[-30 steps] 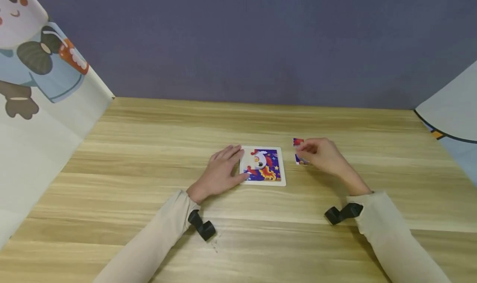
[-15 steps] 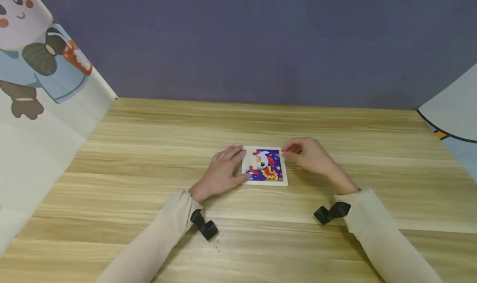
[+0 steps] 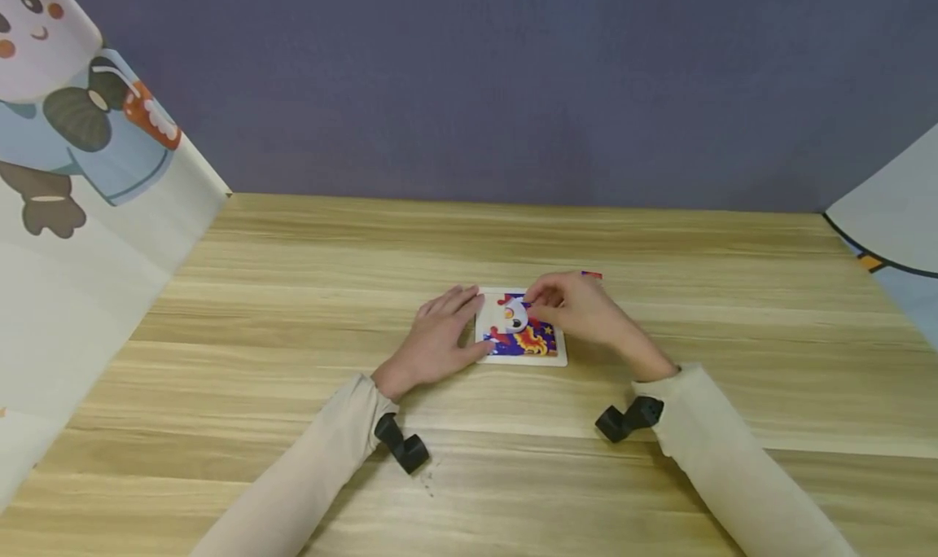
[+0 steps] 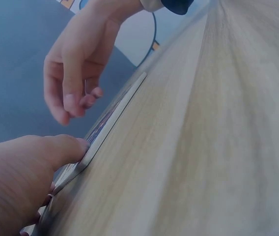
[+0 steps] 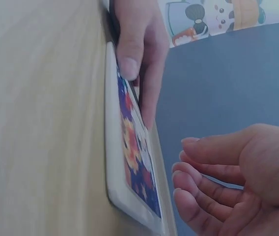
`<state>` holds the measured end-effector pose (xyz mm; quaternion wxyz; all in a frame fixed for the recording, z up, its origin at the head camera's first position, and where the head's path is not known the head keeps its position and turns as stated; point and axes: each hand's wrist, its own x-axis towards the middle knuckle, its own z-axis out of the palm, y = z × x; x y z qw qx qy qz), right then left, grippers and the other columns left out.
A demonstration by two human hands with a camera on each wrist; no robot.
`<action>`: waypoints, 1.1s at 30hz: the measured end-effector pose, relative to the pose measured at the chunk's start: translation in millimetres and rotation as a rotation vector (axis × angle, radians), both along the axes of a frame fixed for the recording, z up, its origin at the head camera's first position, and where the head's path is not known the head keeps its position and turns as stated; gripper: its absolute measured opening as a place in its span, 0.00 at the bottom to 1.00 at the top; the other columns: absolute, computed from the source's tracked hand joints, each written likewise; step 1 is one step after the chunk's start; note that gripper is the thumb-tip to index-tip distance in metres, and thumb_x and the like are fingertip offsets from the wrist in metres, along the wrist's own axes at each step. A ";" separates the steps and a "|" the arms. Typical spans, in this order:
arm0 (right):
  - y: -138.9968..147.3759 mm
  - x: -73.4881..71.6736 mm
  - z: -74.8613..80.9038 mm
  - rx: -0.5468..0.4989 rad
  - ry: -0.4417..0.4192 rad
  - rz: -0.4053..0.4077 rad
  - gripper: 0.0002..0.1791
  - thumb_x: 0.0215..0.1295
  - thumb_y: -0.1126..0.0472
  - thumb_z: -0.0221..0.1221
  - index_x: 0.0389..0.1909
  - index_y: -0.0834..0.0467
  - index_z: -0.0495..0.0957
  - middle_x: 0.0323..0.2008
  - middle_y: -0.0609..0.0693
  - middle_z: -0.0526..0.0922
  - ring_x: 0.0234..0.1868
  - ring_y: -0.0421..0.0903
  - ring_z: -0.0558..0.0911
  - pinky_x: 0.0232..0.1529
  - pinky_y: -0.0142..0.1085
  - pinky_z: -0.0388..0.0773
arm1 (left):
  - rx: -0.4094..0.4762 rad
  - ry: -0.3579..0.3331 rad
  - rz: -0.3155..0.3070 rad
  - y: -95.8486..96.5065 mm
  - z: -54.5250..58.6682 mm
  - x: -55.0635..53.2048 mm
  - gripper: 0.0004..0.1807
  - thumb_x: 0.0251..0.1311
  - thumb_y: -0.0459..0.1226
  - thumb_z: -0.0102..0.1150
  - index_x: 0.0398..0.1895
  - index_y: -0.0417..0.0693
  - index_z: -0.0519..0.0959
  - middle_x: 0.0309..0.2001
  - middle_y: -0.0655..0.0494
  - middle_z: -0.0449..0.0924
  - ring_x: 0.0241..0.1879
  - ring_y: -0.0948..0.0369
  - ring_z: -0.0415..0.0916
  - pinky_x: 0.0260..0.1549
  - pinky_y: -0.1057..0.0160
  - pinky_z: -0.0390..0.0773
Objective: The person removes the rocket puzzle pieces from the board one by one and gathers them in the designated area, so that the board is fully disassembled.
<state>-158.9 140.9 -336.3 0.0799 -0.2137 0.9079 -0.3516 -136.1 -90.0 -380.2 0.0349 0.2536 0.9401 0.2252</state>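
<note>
A square jigsaw puzzle with a white rim and a purple, red and yellow picture lies flat on the table. Its upper left part is bare. My left hand lies along the left side, the thumb over the lower left of the board; in the left wrist view that thumb touches the rim. Just above the puzzle's right half is my right hand, fingers bent and relaxed. The right wrist view shows its fingertips close together beside the board, with nothing visible between them. The hand hides part of the picture.
Behind the right hand, the edge of a red and purple puzzle piece shows on the wooden table. A dark partition stands along the table's back, with printed panels at both sides.
My right hand has moved left from the loose pieces to over the puzzle. One loose piece has come partly into view behind it. My left hand has stayed in place.
</note>
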 end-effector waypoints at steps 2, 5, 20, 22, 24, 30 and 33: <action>-2.4 0.1 -1.0 -0.008 -0.004 0.024 0.07 0.61 0.65 0.61 0.38 0.63 0.81 0.30 0.52 0.82 0.32 0.43 0.78 0.35 0.34 0.74 | -0.003 -0.005 -0.001 0.3 0.1 -0.2 0.41 0.61 0.54 0.55 0.71 0.41 0.58 0.74 0.47 0.53 0.74 0.47 0.47 0.70 0.43 0.47; -5.6 1.4 -2.2 -0.013 -0.003 0.053 0.07 0.61 0.65 0.61 0.38 0.63 0.81 0.29 0.52 0.81 0.30 0.42 0.77 0.33 0.34 0.74 | -0.006 -0.005 -0.004 0.6 0.1 -0.1 0.41 0.62 0.54 0.54 0.72 0.42 0.58 0.74 0.47 0.52 0.74 0.48 0.46 0.70 0.43 0.47; -22.7 7.1 -8.8 0.000 -0.028 0.115 0.08 0.59 0.65 0.63 0.38 0.62 0.81 0.27 0.50 0.81 0.24 0.38 0.74 0.26 0.28 0.72 | 0.005 -0.011 -0.003 0.2 2.2 0.2 0.39 0.63 0.53 0.54 0.71 0.41 0.58 0.74 0.47 0.53 0.74 0.47 0.47 0.69 0.43 0.48; -23.3 7.5 -9.9 -0.004 -0.034 0.119 0.06 0.59 0.65 0.63 0.37 0.62 0.81 0.26 0.49 0.79 0.23 0.38 0.73 0.24 0.28 0.70 | 0.010 -0.009 -0.006 0.0 2.6 0.7 0.39 0.62 0.53 0.54 0.71 0.41 0.59 0.74 0.46 0.53 0.74 0.47 0.47 0.69 0.42 0.48; -23.3 8.0 -11.7 -0.007 -0.042 0.123 0.05 0.59 0.65 0.63 0.36 0.62 0.81 0.24 0.48 0.78 0.22 0.37 0.71 0.23 0.27 0.68 | 0.007 -0.011 -0.012 0.0 2.5 1.0 0.40 0.62 0.53 0.54 0.71 0.41 0.58 0.74 0.46 0.53 0.74 0.47 0.47 0.69 0.42 0.48; -23.7 9.4 -15.5 -0.014 -0.038 0.133 0.03 0.59 0.66 0.62 0.33 0.61 0.82 0.21 0.46 0.76 0.19 0.37 0.69 0.21 0.26 0.65 | 0.011 -0.021 -0.014 0.4 1.7 2.1 0.39 0.63 0.52 0.54 0.71 0.41 0.59 0.74 0.46 0.53 0.74 0.47 0.46 0.69 0.42 0.48; -24.2 8.5 -16.7 -0.005 -0.012 0.144 0.03 0.59 0.66 0.62 0.33 0.61 0.82 0.20 0.46 0.77 0.18 0.36 0.69 0.21 0.27 0.65 | 0.020 -0.020 -0.008 -0.5 2.2 2.3 0.39 0.62 0.52 0.54 0.71 0.41 0.59 0.74 0.46 0.53 0.74 0.47 0.46 0.69 0.42 0.47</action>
